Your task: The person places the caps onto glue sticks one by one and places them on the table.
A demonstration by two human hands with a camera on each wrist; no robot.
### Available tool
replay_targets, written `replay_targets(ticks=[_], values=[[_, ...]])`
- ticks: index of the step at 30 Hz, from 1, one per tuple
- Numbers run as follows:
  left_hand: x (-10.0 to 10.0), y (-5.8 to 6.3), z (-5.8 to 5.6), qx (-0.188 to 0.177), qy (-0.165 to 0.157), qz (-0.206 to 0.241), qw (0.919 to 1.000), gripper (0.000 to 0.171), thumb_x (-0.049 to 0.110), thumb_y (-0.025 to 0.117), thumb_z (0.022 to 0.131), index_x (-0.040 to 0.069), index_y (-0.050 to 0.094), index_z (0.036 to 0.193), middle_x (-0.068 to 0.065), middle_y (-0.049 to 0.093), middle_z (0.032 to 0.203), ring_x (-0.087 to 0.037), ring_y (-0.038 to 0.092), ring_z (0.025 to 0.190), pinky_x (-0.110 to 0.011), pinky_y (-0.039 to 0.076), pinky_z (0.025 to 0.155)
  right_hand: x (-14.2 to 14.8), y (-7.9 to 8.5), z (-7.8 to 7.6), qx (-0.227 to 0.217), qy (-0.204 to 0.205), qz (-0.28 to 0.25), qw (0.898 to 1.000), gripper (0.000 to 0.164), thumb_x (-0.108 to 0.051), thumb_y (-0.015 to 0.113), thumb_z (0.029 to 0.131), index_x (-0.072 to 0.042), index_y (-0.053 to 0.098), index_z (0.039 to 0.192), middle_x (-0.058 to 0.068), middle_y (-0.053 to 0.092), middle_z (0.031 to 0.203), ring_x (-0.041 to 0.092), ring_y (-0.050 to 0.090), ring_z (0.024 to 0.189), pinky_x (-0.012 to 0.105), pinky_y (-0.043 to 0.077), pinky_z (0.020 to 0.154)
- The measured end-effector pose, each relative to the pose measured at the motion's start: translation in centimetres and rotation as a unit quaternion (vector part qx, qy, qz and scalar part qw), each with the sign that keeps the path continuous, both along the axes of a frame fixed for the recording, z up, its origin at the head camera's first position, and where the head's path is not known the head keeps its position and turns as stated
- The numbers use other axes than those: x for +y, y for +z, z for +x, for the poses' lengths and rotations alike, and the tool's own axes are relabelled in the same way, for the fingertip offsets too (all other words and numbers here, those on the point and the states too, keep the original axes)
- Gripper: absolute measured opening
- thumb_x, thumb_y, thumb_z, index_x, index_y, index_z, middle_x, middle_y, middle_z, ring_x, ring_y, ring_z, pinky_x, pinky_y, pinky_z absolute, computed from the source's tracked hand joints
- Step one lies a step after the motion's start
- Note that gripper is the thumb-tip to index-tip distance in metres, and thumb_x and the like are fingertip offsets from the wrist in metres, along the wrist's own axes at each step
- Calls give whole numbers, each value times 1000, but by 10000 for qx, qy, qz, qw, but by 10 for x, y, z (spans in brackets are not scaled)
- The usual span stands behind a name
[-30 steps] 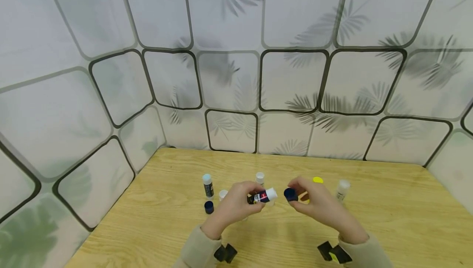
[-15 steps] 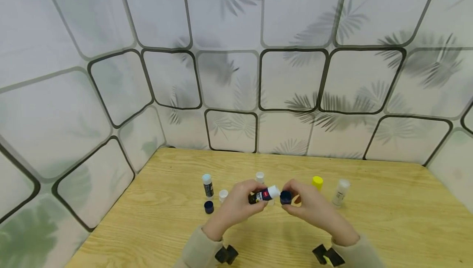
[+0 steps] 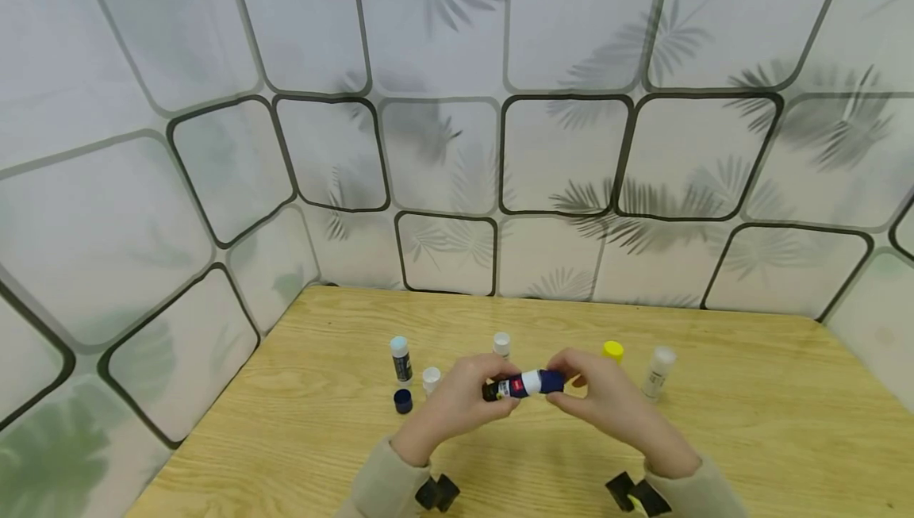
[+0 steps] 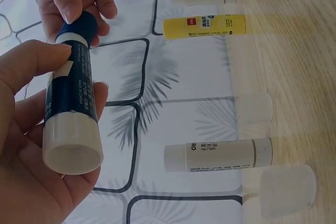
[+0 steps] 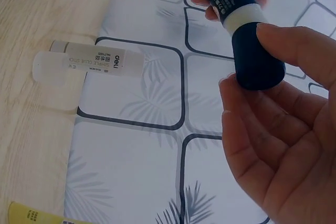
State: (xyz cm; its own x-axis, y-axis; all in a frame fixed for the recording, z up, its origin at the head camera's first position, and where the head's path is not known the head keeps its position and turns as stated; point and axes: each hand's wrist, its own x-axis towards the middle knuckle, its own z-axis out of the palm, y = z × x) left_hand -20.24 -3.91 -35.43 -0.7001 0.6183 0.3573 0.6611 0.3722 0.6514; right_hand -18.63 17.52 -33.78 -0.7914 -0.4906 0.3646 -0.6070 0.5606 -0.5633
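My left hand grips a dark blue glue stick with a white base, held sideways above the table. My right hand pinches a dark blue cap between thumb and fingers. In the right wrist view the cap sits over the end of the tube, and a white collar shows between cap and label. The left wrist view has the glue stick's white base facing the camera. How deep the collar goes into the cap is hidden.
Upright on the wooden table stand a light-blue-topped glue stick, a white one, a yellow one and a clear-capped one. A loose dark blue cap lies left. Clear caps stand nearby. Patterned cloth hangs behind.
The right hand has moved left with the cap, which now meets the glue stick's white end. The tube has turned closer to level. The left hand has barely moved.
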Motion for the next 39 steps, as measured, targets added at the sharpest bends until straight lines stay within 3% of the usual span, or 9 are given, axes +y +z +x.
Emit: replay_targets(ticks=[5,14,24,32,39], values=[[0,0,1,70,-1,-75,9999,18,8,65,79,8,64,97,5,58,86,-1,50,70,-16,44,59,-1,2,2,93,105,-207,9997,21,-7,70,75,-7,59,92,-2,60,85,8,58,72,26,49,62],[0,2,3,200,-134,67,9997,21,8,65,80,6,63,101,2,59,90,-1,53,80,-15,44,64,-2,1,1,31,318,-348,9989,21,-8,69,76,-10,60,94,-6,60,87,7,58,75,32,50,66],[0,0,4,303,-209,184,9992,22,8,65,80,5,62,102,1,59,92,-2,54,83,-15,45,67,-3,4,4,66,359,-378,9986,20,-11,68,77,-10,61,96,-6,61,88,7,58,78,25,49,67],[-1,2,5,244,-189,223,9993,23,7,66,79,5,61,102,0,59,93,-2,54,83,-16,45,66,2,4,7,556,305,-411,9971,26,-10,68,77,-5,61,102,1,63,94,13,59,82,29,50,68],[-1,2,6,371,-237,232,9988,22,7,66,79,4,62,101,-1,60,92,-2,54,83,-15,44,65,6,4,6,789,486,-531,9943,21,-5,67,76,-9,64,97,-2,62,92,11,59,81,30,50,66]])
